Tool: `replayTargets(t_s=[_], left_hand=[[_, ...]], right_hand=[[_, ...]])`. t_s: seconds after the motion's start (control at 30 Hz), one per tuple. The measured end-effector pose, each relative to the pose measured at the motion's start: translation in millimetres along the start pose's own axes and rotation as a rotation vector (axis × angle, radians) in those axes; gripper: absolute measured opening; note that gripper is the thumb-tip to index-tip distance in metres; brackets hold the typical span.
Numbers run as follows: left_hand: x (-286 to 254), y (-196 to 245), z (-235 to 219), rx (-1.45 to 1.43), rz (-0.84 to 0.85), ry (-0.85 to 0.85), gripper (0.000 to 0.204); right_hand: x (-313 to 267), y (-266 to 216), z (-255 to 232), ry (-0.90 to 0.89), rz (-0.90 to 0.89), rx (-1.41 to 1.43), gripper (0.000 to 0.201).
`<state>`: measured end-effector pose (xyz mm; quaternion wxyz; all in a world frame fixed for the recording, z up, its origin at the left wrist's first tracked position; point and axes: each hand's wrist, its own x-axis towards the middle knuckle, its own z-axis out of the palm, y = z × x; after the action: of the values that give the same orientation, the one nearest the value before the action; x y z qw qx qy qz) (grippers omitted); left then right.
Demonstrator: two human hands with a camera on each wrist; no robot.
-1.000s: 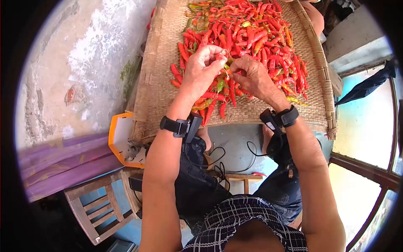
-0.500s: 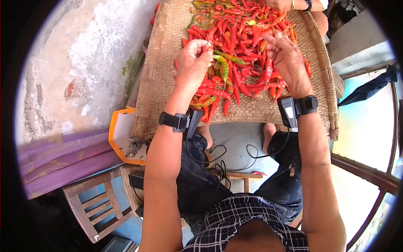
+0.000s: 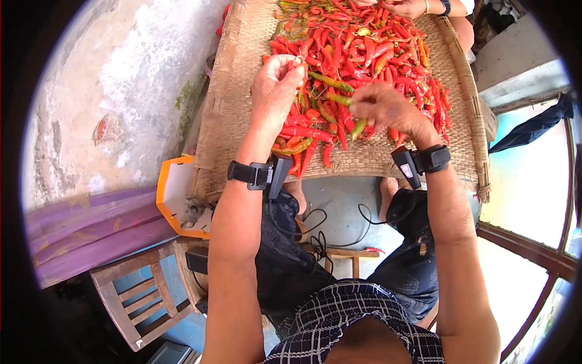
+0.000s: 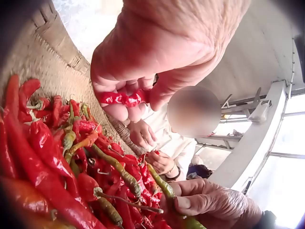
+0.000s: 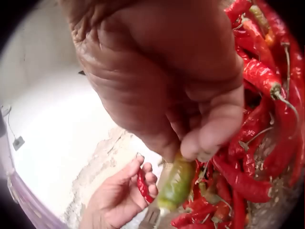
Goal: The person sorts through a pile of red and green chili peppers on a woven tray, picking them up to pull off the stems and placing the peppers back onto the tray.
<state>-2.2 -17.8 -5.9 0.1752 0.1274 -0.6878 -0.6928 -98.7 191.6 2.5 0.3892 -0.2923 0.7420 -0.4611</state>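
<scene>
My left hand (image 3: pixel 276 88) is raised over the left side of the pepper pile (image 3: pixel 388 45), its fingers curled around a small shiny red chili (image 4: pixel 123 98). To its right, my right hand (image 3: pixel 391 110) is low over the near part of the heap. Its thumb and fingers pinch a green chili (image 5: pixel 177 183), which points down from the fingertips in the right wrist view. Red chilies lie thick beneath both hands, with some green and orange ones among them; a long green chili (image 3: pixel 330 81) lies between the hands.
The peppers lie on a large woven bamboo tray (image 3: pixel 212 130) with a raised rim. Another person's hands (image 3: pixel 406 7) work at its far edge. A plastered wall (image 3: pixel 133 79) stands left, a wooden chair (image 3: pixel 145 297) lower left. Black cables (image 3: pixel 318 242) hang between the knees.
My right hand moved away from the left hand to the right, then came back left and lower, and now pinches a green chili. The left hand has shifted slightly left, still holding its red chili.
</scene>
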Motion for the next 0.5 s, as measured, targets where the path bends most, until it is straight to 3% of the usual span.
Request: replayTargets(t_s=[0.03, 0.07, 0.1, 0.17, 0.2, 0.23, 0.3, 0.37, 0.43, 0.5], left_hand=[[0.0, 1.8, -1.0, 0.003, -0.013, 0.041, 0.018], [-0.5, 2.3, -1.8, 0.015, -0.016, 0.046, 0.019], [-0.6, 0.4, -1.0, 0.014, -0.018, 0.049, 0.019], [0.2, -3.6, 2.6, -0.016, 0.025, 0.029, 0.021], [0.2, -3.5, 3.2, -0.018, 0.027, 0.030, 0.021], [-0.8, -2.9, 4.0, 0.012, 0.002, -0.020, 0.022], [-6.3, 4.1, 7.9, 0.042, -0.025, -0.072, 0.024], [-12.8, 22.7, 13.8, 0.143, -0.143, -0.097, 0.026], [-11.4, 16.1, 13.7, 0.133, -0.105, -0.103, 0.027], [-10.8, 13.4, 14.4, 0.106, -0.141, -0.111, 0.024]], right_hand=[[-1.7, -0.9, -5.1, 0.068, -0.053, 0.060, 0.018], [3.4, 8.1, -10.7, 0.179, -0.154, 0.342, 0.021], [4.9, 2.9, -9.6, 0.176, -0.152, 0.340, 0.021], [8.4, -9.2, -8.1, 0.612, -0.298, 0.755, 0.025], [14.0, 11.1, -14.0, 0.561, -0.324, 0.523, 0.040], [15.8, 13.0, -8.3, 0.561, -0.326, 0.521, 0.040], [19.4, 18.3, 8.3, 0.473, -0.326, -0.357, 0.045], [26.1, 34.8, 25.3, 0.528, -0.367, -0.508, 0.040], [27.2, 30.0, 34.7, 0.583, -0.415, -0.671, 0.036], [24.9, 22.8, 40.5, 0.584, -0.244, -0.605, 0.022]])
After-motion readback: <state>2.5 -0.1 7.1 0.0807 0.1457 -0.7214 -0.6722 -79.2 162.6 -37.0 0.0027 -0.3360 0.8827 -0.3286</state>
